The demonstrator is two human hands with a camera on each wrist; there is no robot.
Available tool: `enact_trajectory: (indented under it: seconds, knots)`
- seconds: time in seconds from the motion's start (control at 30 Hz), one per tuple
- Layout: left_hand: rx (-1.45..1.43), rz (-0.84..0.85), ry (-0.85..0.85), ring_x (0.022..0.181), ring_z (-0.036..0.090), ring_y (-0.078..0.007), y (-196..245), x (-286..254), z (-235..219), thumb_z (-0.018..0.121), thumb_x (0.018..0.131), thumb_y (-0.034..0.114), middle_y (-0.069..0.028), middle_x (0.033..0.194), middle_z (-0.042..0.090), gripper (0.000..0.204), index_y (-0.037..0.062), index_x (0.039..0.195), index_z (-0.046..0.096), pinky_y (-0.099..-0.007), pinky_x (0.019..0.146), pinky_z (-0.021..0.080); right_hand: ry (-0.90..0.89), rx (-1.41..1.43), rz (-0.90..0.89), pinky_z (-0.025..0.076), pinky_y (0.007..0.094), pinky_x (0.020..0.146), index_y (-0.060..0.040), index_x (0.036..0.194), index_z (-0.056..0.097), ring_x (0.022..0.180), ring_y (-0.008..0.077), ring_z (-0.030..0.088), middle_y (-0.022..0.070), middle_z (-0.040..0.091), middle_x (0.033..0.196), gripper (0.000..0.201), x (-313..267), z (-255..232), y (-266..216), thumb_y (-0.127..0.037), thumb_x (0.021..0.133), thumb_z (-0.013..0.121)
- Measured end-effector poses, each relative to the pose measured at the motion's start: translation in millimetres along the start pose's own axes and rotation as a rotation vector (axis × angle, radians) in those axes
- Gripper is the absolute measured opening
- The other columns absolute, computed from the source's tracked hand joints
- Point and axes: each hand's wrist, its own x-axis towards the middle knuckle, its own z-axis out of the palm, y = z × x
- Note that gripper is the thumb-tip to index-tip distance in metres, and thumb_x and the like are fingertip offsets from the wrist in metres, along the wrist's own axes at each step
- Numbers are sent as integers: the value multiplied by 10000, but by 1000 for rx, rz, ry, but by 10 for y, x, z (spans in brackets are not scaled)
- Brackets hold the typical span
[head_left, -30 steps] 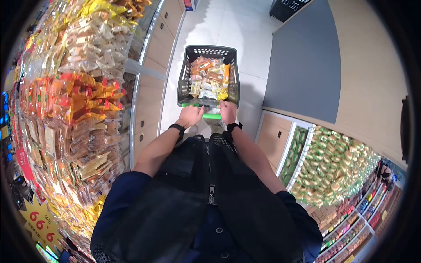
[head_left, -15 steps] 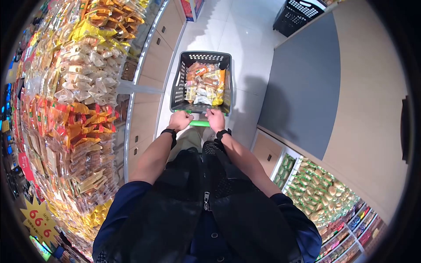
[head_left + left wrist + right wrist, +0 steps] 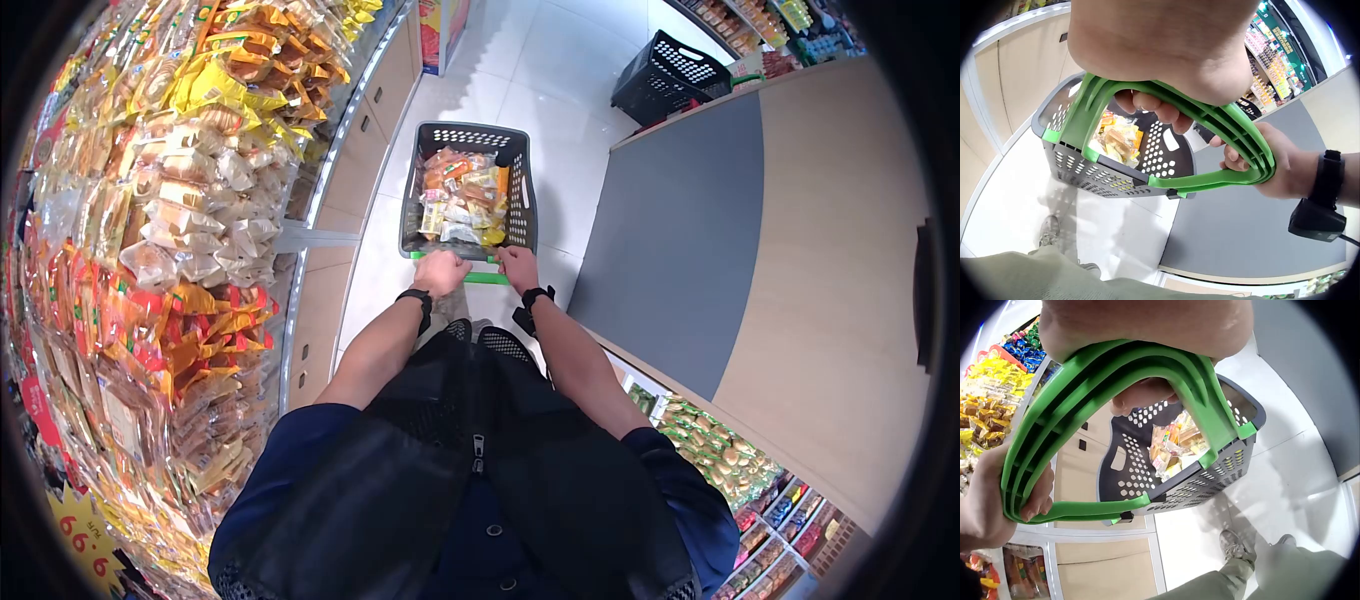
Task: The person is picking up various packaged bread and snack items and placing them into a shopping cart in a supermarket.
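A dark grey perforated basket with several packaged snacks inside is held out in front of the body. Its green handle is gripped by both hands, the left hand on one side and the right hand on the other. In the left wrist view, the left fingers curl under the green handle, and the right hand wraps its far end. The right wrist view shows the right hand over the handle, with the left hand round the other end.
Shelves of packaged snacks line the left, above wooden cabinets. A grey and wood-coloured counter stands on the right. Another black basket is on the floor beyond it. Packaged goods lie at lower right.
The view has moved forward along the aisle, and the far black basket now shows more fully. More of the grey counter is visible. Both hands have kept their grip on the green handle.
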Motion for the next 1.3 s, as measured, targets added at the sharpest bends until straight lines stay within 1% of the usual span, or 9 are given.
enact_trajectory:
  seconds: [0.3, 0.33, 0.43, 0.57, 0.83, 0.87, 0.97, 1.2, 1.3]
  knots:
    - [-38, 3, 25, 706, 666, -386, 119, 560, -264, 562, 846, 387, -203, 690, 663, 379, 65, 747, 735, -467, 699, 529, 17, 99, 10, 423, 269, 513, 6, 809, 721, 516, 108, 565, 47, 619, 575, 313, 563, -177, -319, -255, 939, 605]
    - [-45, -65, -72, 805, 683, -389, 185, 621, -357, 558, 855, 424, -221, 799, 695, 408, 70, 845, 759, -462, 779, 540, 6, 120, 5, 420, 269, 510, 4, 810, 720, 517, 105, 561, 45, 617, 578, 309, 631, -204, -330, -252, 938, 602]
    - [-16, -34, -13, 810, 685, -385, 208, 777, -398, 559, 862, 423, -220, 796, 695, 403, 77, 838, 763, -454, 790, 540, 34, 149, 28, 481, 299, 566, 9, 805, 720, 549, 146, 625, 80, 641, 589, 298, 815, -257, -397, -246, 901, 600]
    - [-27, -87, -57, 822, 686, -377, 349, 1034, -539, 559, 866, 417, -214, 808, 698, 392, 85, 837, 766, -451, 803, 535, 29, 197, -4, 440, 271, 524, 9, 812, 715, 536, 115, 588, 60, 627, 590, 288, 1085, -369, -473, -224, 931, 594]
    - [-86, -185, 40, 657, 633, -380, 562, 1401, -552, 557, 873, 400, -202, 654, 642, 413, 50, 718, 709, -464, 672, 493, 12, 124, -16, 477, 319, 563, 0, 857, 711, 563, 158, 644, 102, 665, 640, 266, 1465, -605, -584, -230, 923, 594]
    - [-87, -257, 18, 762, 670, -373, 579, 1501, -531, 547, 864, 414, -187, 706, 680, 416, 65, 750, 742, -445, 750, 514, 2, 145, -28, 466, 298, 557, 8, 849, 702, 558, 136, 618, 76, 651, 632, 253, 1514, -685, -618, -206, 923, 590]
    - [-260, -318, 147, 762, 680, -358, 622, 1681, -569, 541, 860, 415, -179, 697, 683, 430, 61, 718, 739, -438, 754, 515, -18, 167, -45, 451, 281, 548, 10, 846, 698, 550, 116, 590, 50, 643, 636, 241, 1702, -747, -676, -190, 928, 591]
    - [-269, -388, 137, 691, 674, -306, 529, 1829, -630, 543, 852, 428, -143, 642, 665, 443, 62, 685, 729, -421, 713, 504, -93, 85, -14, 471, 282, 585, 13, 895, 704, 590, 115, 610, 69, 677, 698, 235, 1827, -729, -775, -185, 934, 585]
    - [-353, -374, 97, 624, 644, -289, 484, 1861, -681, 548, 852, 412, -130, 596, 633, 431, 48, 687, 710, -418, 664, 484, -72, 136, -40, 473, 339, 585, -26, 864, 705, 586, 179, 644, 95, 669, 662, 272, 1882, -669, -711, -270, 928, 605]
